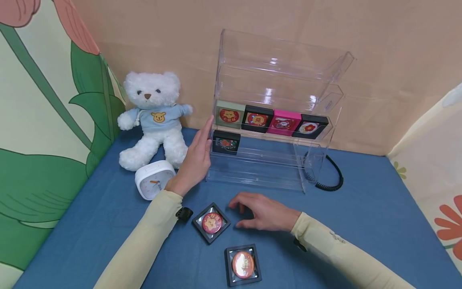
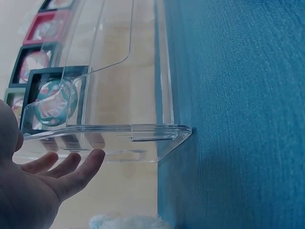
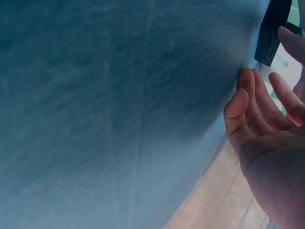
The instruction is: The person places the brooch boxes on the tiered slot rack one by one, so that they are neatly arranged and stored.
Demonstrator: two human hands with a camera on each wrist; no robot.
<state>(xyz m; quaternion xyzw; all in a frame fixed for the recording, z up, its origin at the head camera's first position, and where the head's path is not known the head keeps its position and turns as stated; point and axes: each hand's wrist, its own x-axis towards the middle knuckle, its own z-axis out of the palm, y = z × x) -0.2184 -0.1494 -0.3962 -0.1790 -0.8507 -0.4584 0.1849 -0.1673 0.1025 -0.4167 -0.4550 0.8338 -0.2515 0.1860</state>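
Note:
My left hand (image 1: 195,160) lies with fairly straight fingers along the left side of a clear acrylic tiered display rack (image 1: 281,54); in the left wrist view its fingers (image 2: 78,174) reach the side panel. Above the blue cloth hovers my right hand (image 1: 265,212), loosely curled and holding nothing. Just left of it is a black square display frame (image 1: 211,223) with a round red badge. Closer to me sits a second black frame (image 1: 243,265) with an orange badge. On the rack's lower tier, at the left end, stands a black framed badge (image 1: 226,142).
One tier higher stand a green frame (image 1: 229,114), a black frame (image 1: 257,118), a pink frame (image 1: 284,122) and another black frame (image 1: 309,126). A white teddy bear (image 1: 155,116) and white alarm clock (image 1: 153,180) are at left. A black coiled cord (image 1: 339,176) lies right.

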